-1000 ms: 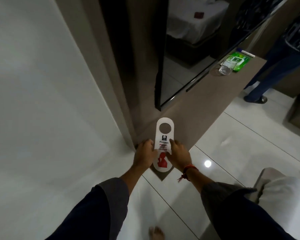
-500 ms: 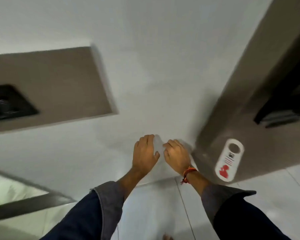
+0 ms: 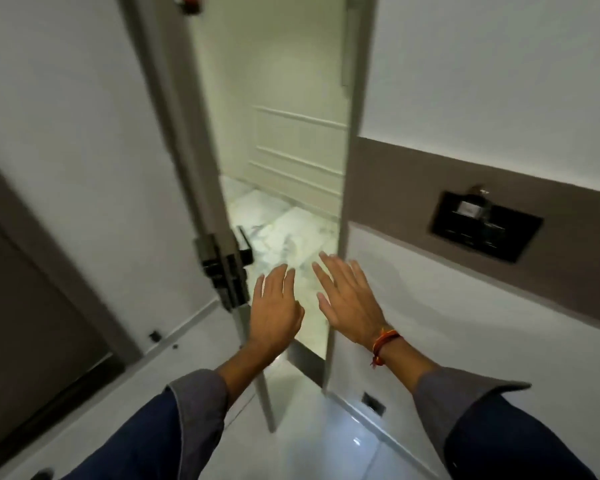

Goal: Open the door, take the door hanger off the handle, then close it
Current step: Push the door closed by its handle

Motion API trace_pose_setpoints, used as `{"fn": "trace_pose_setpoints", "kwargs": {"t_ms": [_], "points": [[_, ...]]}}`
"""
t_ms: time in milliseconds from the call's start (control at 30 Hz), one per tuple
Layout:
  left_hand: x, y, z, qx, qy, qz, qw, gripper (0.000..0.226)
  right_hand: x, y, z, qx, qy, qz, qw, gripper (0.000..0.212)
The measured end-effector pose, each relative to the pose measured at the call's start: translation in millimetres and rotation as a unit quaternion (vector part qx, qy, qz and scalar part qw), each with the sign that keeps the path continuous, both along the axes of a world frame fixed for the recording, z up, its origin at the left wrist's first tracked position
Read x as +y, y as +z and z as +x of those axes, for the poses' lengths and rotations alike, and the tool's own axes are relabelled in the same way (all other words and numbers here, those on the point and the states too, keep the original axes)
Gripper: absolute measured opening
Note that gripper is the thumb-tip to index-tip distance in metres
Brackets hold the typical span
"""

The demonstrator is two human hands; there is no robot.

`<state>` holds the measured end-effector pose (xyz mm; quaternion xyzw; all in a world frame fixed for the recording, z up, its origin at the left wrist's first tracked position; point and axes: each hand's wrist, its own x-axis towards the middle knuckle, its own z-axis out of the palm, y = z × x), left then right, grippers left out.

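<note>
A white door (image 3: pixel 101 140) stands ajar, swung inward to my left, with its edge facing me. Its dark lock plate and black lever handle (image 3: pixel 244 249) sit on that edge at mid height. No door hanger is visible on the handle or anywhere in view. My left hand (image 3: pixel 276 311) is held out flat with fingers spread, just right of the handle and not touching it. My right hand (image 3: pixel 349 299), with a red thread on the wrist, is also flat and empty, in front of the gap near the white door frame (image 3: pixel 343 258).
Through the gap lies a bright corridor with a marble floor (image 3: pixel 291 230) and a panelled wall. A brown band with a black switch panel (image 3: pixel 485 225) runs along the right wall. A dark brown door (image 3: pixel 25 323) is at the far left. Glossy white tiles lie underfoot.
The view has swung from the mirror wall and hanger to the open door. Both hands, earlier on the hanger, are now empty and spread; the hanger has left the view.
</note>
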<state>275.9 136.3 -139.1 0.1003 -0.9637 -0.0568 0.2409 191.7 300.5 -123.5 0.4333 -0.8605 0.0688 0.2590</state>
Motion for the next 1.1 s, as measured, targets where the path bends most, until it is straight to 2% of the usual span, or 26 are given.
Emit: {"fn": "trace_pose_setpoints", "kwargs": {"t_ms": [133, 200, 267, 433, 733, 1100], "points": [[-90.3, 16.7, 49.4, 0.055, 0.032, -0.068, 0.996, 0.058, -112.2, 48.9, 18.7, 0.063, 0.084, -0.027, 0.994, 0.071], [-119.4, 20.7, 63.2, 0.078, 0.049, -0.072, 0.993, 0.061, -147.9, 71.8, 22.6, 0.105, 0.118, -0.044, 0.986, 0.071], [-144.0, 27.3, 70.5, 0.045, 0.069, -0.042, 0.996, 0.071, -178.1, 94.2, 23.9, 0.158, 0.142, -0.046, 0.976, 0.071], [-176.3, 12.7, 61.2, -0.108, -0.015, -0.013, 0.994, 0.079, -219.9, 139.1, 7.0, 0.258, 0.135, -0.029, 0.956, 0.073], [-198.3, -2.6, 18.5, -0.075, -0.12, -0.035, 0.989, 0.079, -192.8, 157.6, -56.3, 0.357, 0.061, 0.025, 0.932, 0.076], [-159.9, -1.7, -92.7, -0.07, -0.197, -0.069, 0.976, 0.077, -118.9, 171.8, -127.5, 0.355, -0.048, 0.117, 0.926, 0.077]]}}
